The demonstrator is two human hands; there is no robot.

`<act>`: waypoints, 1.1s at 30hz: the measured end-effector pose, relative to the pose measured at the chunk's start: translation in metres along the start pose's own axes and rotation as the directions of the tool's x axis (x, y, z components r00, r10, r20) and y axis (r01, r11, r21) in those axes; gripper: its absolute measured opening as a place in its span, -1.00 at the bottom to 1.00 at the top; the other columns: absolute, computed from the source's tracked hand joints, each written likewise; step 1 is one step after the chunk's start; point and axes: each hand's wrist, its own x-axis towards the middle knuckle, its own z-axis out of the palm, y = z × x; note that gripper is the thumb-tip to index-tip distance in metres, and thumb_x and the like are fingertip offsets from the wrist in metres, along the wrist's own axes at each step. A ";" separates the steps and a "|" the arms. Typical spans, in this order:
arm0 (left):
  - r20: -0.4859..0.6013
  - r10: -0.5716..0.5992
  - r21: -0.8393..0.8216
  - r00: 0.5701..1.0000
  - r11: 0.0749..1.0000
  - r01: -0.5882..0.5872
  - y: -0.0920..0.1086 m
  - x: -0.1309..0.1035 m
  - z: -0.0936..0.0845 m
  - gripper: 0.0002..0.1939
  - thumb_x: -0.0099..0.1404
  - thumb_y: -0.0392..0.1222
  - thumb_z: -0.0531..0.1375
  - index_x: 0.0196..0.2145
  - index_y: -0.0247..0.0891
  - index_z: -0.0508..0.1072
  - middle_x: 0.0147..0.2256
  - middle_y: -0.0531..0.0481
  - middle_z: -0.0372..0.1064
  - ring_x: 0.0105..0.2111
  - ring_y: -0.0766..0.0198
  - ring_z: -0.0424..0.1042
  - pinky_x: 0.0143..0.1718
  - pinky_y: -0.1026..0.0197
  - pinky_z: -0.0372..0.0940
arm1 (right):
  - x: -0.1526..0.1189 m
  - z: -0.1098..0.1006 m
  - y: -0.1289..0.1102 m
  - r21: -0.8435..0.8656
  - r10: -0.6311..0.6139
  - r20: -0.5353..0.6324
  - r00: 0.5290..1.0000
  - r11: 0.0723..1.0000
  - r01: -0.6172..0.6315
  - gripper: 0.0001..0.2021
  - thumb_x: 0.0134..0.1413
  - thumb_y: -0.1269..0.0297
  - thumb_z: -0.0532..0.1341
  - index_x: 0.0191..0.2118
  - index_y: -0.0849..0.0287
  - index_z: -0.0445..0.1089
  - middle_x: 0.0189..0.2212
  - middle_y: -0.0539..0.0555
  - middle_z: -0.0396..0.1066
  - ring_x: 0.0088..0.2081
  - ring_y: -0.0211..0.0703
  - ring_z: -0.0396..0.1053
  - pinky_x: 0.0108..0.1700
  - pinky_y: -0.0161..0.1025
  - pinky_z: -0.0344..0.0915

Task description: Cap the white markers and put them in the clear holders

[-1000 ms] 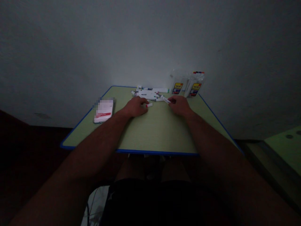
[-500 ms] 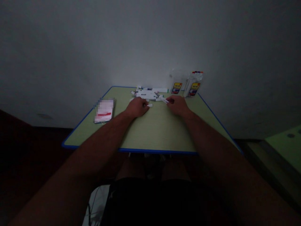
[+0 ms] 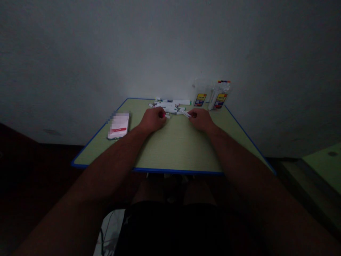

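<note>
Both my hands are over the far half of the table, by a loose pile of white markers (image 3: 166, 107). My left hand (image 3: 153, 119) is closed on a short white marker (image 3: 167, 116), whose pinkish-red part shows at the fingertips; the rest of it is hidden by the hand. Across a small gap, my right hand (image 3: 201, 119) pinches the near end of another white marker (image 3: 185, 113), which slants away toward the pile. Dim light makes the markers' caps hard to make out.
Two clear plastic cases (image 3: 200, 99) with yellow labels stand at the back right; the right-hand case (image 3: 220, 97) holds several markers. A white box with a red band (image 3: 118, 127) lies at the left. The table (image 3: 181, 149) has a blue edge and meets a grey wall.
My left hand has shifted slightly left and away from me, and its marker now shows a pinkish-red part. My right hand has hardly moved.
</note>
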 end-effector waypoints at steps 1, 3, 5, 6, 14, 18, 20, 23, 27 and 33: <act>-0.009 0.005 -0.005 1.000 1.000 -0.005 0.001 0.000 0.000 -0.80 0.16 -0.21 0.23 -0.23 -0.22 0.56 -0.26 -0.07 0.57 -0.28 0.17 0.47 -0.15 0.11 0.34 | 0.000 0.000 0.000 -0.002 0.003 0.003 1.000 1.000 -0.003 -0.70 0.04 0.47 0.25 -0.10 0.17 0.61 -0.23 0.11 0.59 -0.21 -0.10 0.48 -0.06 -0.16 0.36; -0.019 0.002 -0.017 1.000 1.000 -0.002 0.002 -0.001 -0.001 -0.80 0.17 -0.21 0.23 -0.23 -0.22 0.56 -0.27 -0.07 0.57 -0.30 0.19 0.46 -0.15 0.11 0.35 | 0.000 -0.001 -0.001 0.000 0.006 0.007 1.000 1.000 -0.006 -0.70 0.04 0.47 0.25 -0.09 0.17 0.61 -0.23 0.11 0.59 -0.22 -0.10 0.48 -0.07 -0.17 0.36; -0.024 -0.006 -0.031 1.000 1.000 0.005 0.003 -0.001 -0.002 -0.80 0.17 -0.21 0.23 -0.23 -0.22 0.56 -0.27 -0.08 0.57 -0.31 0.20 0.45 -0.16 0.11 0.35 | -0.001 -0.001 -0.002 0.005 0.010 0.006 1.000 1.000 -0.010 -0.69 0.04 0.48 0.25 -0.09 0.17 0.61 -0.24 0.11 0.59 -0.22 -0.11 0.47 -0.07 -0.18 0.36; -0.026 -0.009 -0.036 1.000 0.999 0.008 0.003 -0.001 -0.003 -0.80 0.18 -0.21 0.22 -0.23 -0.22 0.56 -0.27 -0.09 0.57 -0.32 0.19 0.45 -0.17 0.10 0.35 | -0.001 -0.001 -0.002 0.009 0.009 0.004 1.000 1.000 -0.009 -0.69 0.04 0.48 0.25 -0.09 0.17 0.61 -0.24 0.11 0.59 -0.22 -0.12 0.47 -0.08 -0.18 0.36; -0.045 -0.029 -0.057 0.999 0.998 0.026 0.002 -0.001 -0.005 -0.81 0.18 -0.20 0.24 -0.23 -0.24 0.54 -0.27 -0.10 0.56 -0.31 0.19 0.44 -0.17 0.10 0.35 | -0.002 0.000 -0.003 0.022 0.004 -0.001 1.000 1.000 -0.004 -0.69 0.04 0.49 0.25 -0.09 0.19 0.61 -0.24 0.12 0.59 -0.23 -0.11 0.48 -0.09 -0.18 0.36; -0.027 -0.043 -0.052 0.999 0.998 0.042 0.001 -0.001 -0.005 -0.80 0.18 -0.19 0.23 -0.21 -0.21 0.53 -0.24 -0.10 0.56 -0.28 0.17 0.45 -0.16 0.09 0.35 | -0.002 -0.001 -0.003 0.034 -0.001 0.007 1.000 0.999 0.001 -0.69 0.04 0.48 0.26 -0.09 0.18 0.61 -0.23 0.12 0.59 -0.22 -0.11 0.48 -0.09 -0.17 0.36; -0.029 -0.043 -0.061 0.999 0.997 0.041 0.000 -0.001 -0.005 -0.79 0.18 -0.19 0.23 -0.20 -0.22 0.53 -0.23 -0.12 0.56 -0.26 0.16 0.46 -0.17 0.09 0.35 | -0.001 0.000 -0.002 0.044 0.002 0.003 1.000 0.999 -0.003 -0.69 0.04 0.48 0.26 -0.08 0.19 0.60 -0.23 0.12 0.59 -0.22 -0.10 0.48 -0.09 -0.17 0.36; -0.040 -0.038 -0.065 0.998 0.997 0.035 -0.002 0.000 -0.004 -0.78 0.17 -0.19 0.24 -0.20 -0.23 0.53 -0.23 -0.12 0.57 -0.27 0.16 0.46 -0.18 0.09 0.36 | -0.001 0.001 -0.001 0.055 0.008 -0.003 1.000 0.998 -0.008 -0.69 0.04 0.48 0.26 -0.08 0.18 0.60 -0.24 0.11 0.59 -0.23 -0.11 0.48 -0.09 -0.17 0.36; -0.047 -0.037 -0.067 0.998 0.997 0.033 -0.003 0.000 -0.004 -0.79 0.17 -0.19 0.24 -0.21 -0.22 0.53 -0.24 -0.11 0.57 -0.29 0.19 0.46 -0.18 0.11 0.36 | -0.001 0.001 -0.001 0.074 0.001 -0.002 1.000 0.997 -0.001 -0.71 0.05 0.48 0.26 -0.10 0.18 0.59 -0.24 0.09 0.58 -0.24 -0.14 0.47 -0.08 -0.18 0.36; -0.060 -0.028 -0.081 0.998 0.996 0.023 -0.003 -0.001 -0.003 -0.80 0.17 -0.20 0.24 -0.22 -0.25 0.53 -0.25 -0.12 0.57 -0.28 0.17 0.47 -0.19 0.11 0.37 | -0.001 0.000 -0.003 0.077 0.010 -0.004 1.000 0.997 -0.010 -0.72 0.06 0.49 0.25 -0.09 0.22 0.57 -0.23 0.12 0.57 -0.23 -0.14 0.46 -0.09 -0.20 0.34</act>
